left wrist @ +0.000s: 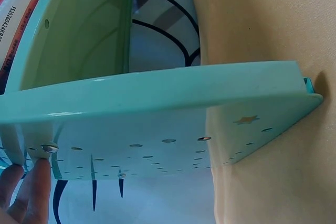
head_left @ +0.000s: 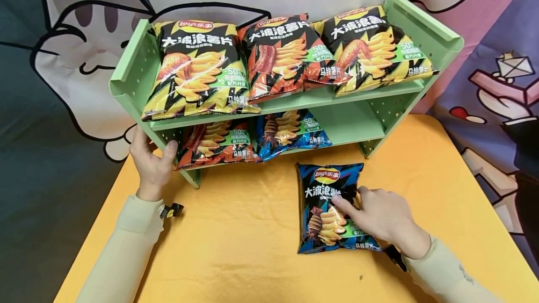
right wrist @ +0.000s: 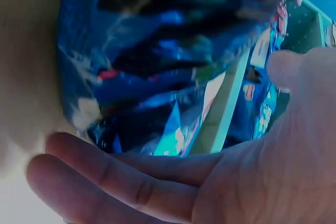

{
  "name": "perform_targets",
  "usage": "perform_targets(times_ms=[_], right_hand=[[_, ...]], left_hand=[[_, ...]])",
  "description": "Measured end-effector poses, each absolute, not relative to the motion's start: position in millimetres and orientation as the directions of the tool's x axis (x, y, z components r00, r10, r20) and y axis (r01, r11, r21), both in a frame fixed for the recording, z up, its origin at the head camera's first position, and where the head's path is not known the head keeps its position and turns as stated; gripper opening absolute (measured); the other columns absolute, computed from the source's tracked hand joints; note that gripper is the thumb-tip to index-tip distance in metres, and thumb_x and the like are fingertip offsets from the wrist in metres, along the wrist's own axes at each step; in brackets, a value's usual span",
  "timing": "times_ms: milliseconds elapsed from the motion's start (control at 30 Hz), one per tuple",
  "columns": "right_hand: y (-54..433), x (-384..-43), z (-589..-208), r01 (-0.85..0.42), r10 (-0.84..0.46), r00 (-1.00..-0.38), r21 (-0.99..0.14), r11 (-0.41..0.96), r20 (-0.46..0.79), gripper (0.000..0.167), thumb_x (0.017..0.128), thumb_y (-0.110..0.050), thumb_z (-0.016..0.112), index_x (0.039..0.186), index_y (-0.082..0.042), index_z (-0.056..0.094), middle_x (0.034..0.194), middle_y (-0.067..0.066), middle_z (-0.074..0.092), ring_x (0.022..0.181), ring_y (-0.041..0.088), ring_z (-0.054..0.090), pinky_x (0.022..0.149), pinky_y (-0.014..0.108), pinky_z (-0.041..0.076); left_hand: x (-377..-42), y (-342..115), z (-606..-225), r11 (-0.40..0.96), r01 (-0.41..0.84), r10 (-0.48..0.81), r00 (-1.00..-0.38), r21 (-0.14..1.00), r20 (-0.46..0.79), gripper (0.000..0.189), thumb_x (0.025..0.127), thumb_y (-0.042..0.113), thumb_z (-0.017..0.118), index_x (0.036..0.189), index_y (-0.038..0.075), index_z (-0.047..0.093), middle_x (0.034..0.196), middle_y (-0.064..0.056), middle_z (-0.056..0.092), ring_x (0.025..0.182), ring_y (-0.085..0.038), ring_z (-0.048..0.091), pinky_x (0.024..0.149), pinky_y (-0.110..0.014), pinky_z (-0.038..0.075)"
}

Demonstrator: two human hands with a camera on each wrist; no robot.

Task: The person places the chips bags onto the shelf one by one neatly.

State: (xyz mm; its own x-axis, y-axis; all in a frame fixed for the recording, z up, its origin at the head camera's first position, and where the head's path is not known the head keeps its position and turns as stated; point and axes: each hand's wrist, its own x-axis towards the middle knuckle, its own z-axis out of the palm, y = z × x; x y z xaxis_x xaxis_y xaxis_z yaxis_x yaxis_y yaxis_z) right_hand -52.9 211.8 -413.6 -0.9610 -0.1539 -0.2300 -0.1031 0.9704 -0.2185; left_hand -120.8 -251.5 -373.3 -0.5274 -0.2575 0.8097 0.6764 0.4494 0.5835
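Note:
My right hand (head_left: 385, 214) holds a blue bag of potato chips (head_left: 322, 223) by its right edge, thumb across the front. In the right wrist view the fingers (right wrist: 126, 182) lie along the glossy bag (right wrist: 157, 66). The bag is in front of a green two-tier shelf (head_left: 353, 123), over the yellow table. At the shelf's lower left, my left hand (head_left: 151, 162) grips the side panel, thumb toward the inside. Fingertips (left wrist: 37, 182) touch the panel's perforated outer face (left wrist: 157, 145) in the left wrist view.
Along the top tier stand a yellow-black chip bag (head_left: 195, 69), a red one (head_left: 280, 60) and another yellow-black one (head_left: 370, 50). A red bag (head_left: 219, 141) and a blue bag (head_left: 290, 132) occupy the lower tier's left part. The yellow tabletop (head_left: 236, 242) extends in front.

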Motion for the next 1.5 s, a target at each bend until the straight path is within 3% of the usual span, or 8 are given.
perform_targets(times_ms=[267, 500, 733, 867, 967, 1100, 1333, 1500], right_hand=[[200, -49, -427, -0.088, -0.157, -0.923, -0.204, 0.975, -0.353, 0.088, 0.083, -0.093, 0.037, 0.087, -0.01, 0.064, 0.063, 0.006, 0.054, 0.055, 0.021, 0.053, 0.05, 0.037, 0.038], [193, -50, -438, -0.116, -0.194, -0.933, -0.255, 0.96, -0.304, 0.106, 0.083, -0.091, 0.044, 0.118, 0.006, 0.065, 0.058, 0.005, 0.051, 0.049, 0.021, 0.049, 0.048, 0.035, 0.035], [196, -52, -441, -0.092, -0.2, -0.941, -0.362, 0.928, -0.274, 0.104, 0.085, -0.085, 0.052, 0.135, 0.006, 0.059, 0.056, 0.003, 0.049, 0.046, 0.019, 0.047, 0.047, 0.034, 0.034], [200, -51, -440, -0.106, -0.216, -0.948, -0.408, 0.907, -0.233, 0.074, 0.087, -0.081, 0.055, 0.098, -0.009, 0.069, 0.055, -0.001, 0.044, 0.048, 0.016, 0.045, 0.051, 0.032, 0.033], [203, -47, -438, -0.125, -0.226, -0.954, -0.427, 0.895, -0.195, 0.063, 0.088, -0.077, 0.057, 0.067, -0.018, 0.048, 0.055, -0.005, 0.038, 0.048, 0.014, 0.042, 0.052, 0.03, 0.031], [209, -41, -438, -0.147, -0.242, -0.958, -0.465, 0.873, -0.153, 0.062, 0.091, -0.071, 0.061, 0.062, -0.02, 0.04, 0.053, -0.008, 0.033, 0.046, 0.011, 0.034, 0.052, 0.026, 0.029], [226, -32, -433, -0.18, -0.269, -0.957, -0.505, 0.844, -0.109, 0.052, 0.091, -0.062, 0.067, 0.068, -0.021, 0.047, 0.056, -0.009, 0.038, 0.047, 0.007, 0.036, 0.053, 0.024, 0.03], [243, -24, -424, -0.29, -0.281, -0.955, -0.502, 0.815, 0.096, 0.046, 0.084, -0.05, 0.082, 0.07, -0.023, 0.047, 0.058, -0.013, 0.037, 0.047, 0.001, 0.035, 0.053, 0.022, 0.032]], left_hand=[[-122, -251, -372, 0.446, 0.685, -0.257, -0.519, 0.576, 0.815, 0.068, 0.081, 0.046, 0.066, 0.132, 0.001, 0.068, 0.11, 0.01, 0.07, 0.082, -0.009, 0.067, 0.07, -0.009, 0.051], [-124, -251, -371, 0.437, 0.698, -0.258, -0.508, 0.568, 0.822, 0.07, 0.081, 0.048, 0.067, 0.132, 0.001, 0.068, 0.11, 0.007, 0.071, 0.084, -0.01, 0.069, 0.072, -0.01, 0.052], [-125, -251, -371, 0.435, 0.709, -0.255, -0.493, 0.554, 0.832, 0.069, 0.082, 0.048, 0.067, 0.132, -0.001, 0.067, 0.111, 0.004, 0.071, 0.083, -0.011, 0.069, 0.073, -0.012, 0.052], [-124, -252, -371, 0.44, 0.701, -0.256, -0.501, 0.561, 0.827, 0.069, 0.081, 0.048, 0.067, 0.131, 0.0, 0.068, 0.11, 0.009, 0.07, 0.082, -0.011, 0.067, 0.071, -0.011, 0.051], [-122, -252, -371, 0.442, 0.693, -0.257, -0.51, 0.569, 0.821, 0.069, 0.081, 0.047, 0.067, 0.132, 0.001, 0.068, 0.11, 0.011, 0.069, 0.083, -0.01, 0.067, 0.071, -0.009, 0.051], [-122, -252, -372, 0.438, 0.695, -0.253, -0.514, 0.57, 0.82, 0.068, 0.082, 0.046, 0.067, 0.133, 0.001, 0.067, 0.11, 0.01, 0.069, 0.083, -0.009, 0.069, 0.072, -0.009, 0.052], [-120, -252, -373, 0.444, 0.684, -0.248, -0.527, 0.579, 0.813, 0.067, 0.081, 0.046, 0.066, 0.132, 0.001, 0.068, 0.109, 0.013, 0.069, 0.084, -0.009, 0.068, 0.071, -0.008, 0.051], [-120, -252, -373, 0.444, 0.688, -0.246, -0.523, 0.574, 0.816, 0.068, 0.082, 0.046, 0.066, 0.132, 0.0, 0.068, 0.109, 0.013, 0.068, 0.086, -0.01, 0.069, 0.072, -0.008, 0.052]])
